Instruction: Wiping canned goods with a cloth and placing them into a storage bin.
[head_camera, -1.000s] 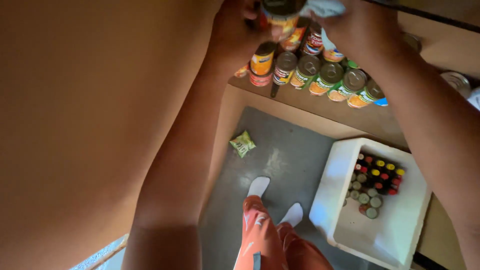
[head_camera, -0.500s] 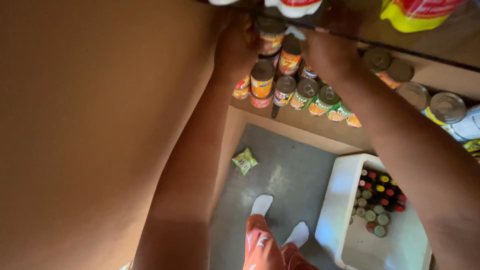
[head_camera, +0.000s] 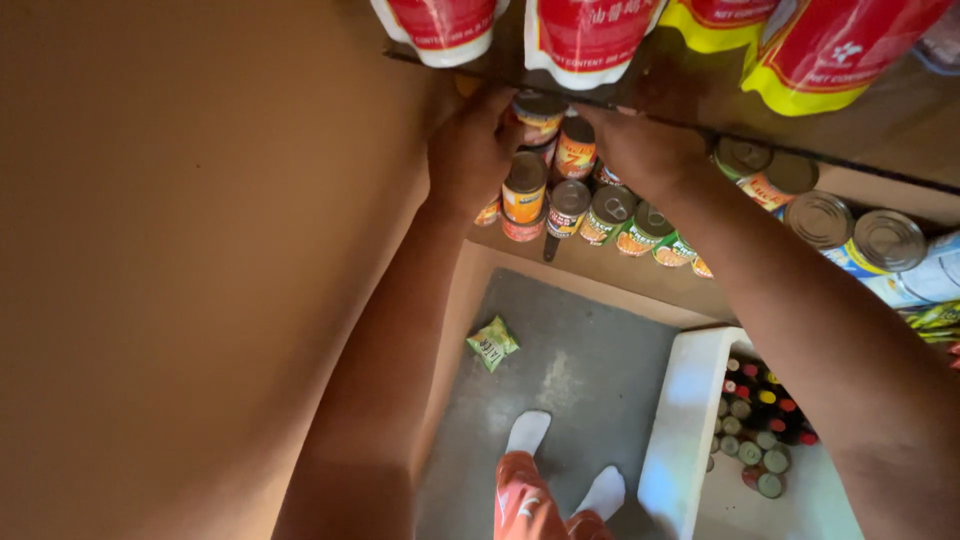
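I see my left hand (head_camera: 470, 150) and right hand (head_camera: 640, 150) both raised to the back of a brown wooden shelf (head_camera: 640, 285), fingers curled shut on either side of a small round tin can with a grey lid and orange label (head_camera: 540, 115), which sits atop the stacked cans at the shelf's rear, presumably gripped from two sides so the stack stays steady. Below it a front row of orange- and green-labelled tins (head_camera: 610, 215) lines the shelf edge, red-and-white pouches (head_camera: 585, 35) hang overhead, and a white crate of small bottles (head_camera: 690, 420) stands on the floor.
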